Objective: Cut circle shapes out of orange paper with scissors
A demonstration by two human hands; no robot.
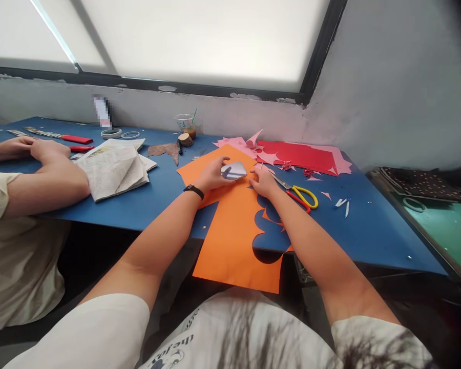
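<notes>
My left hand [214, 175] has its thumb and fingers around the near left end of a shiny silver-grey object [235, 170], which lies over orange paper. My right hand [263, 180] is just right of that object, fingers curled; whether it pinches anything is too small to tell. Below both hands an orange sheet [230, 241] with scalloped cut-outs along its right side hangs past the table's front edge. Another orange sheet [227, 154] lies behind and under it. Scissors with yellow and red handles [305, 197] rest beside my right wrist.
Red paper [303, 155] and pink scraps [236, 145] lie at the back right. White pieces [347, 207] are farther right. A plastic cup [190, 132] stands near the wall. At left, another person's hands [49, 149] are near folded newspaper [113, 171] on the blue table [384, 230].
</notes>
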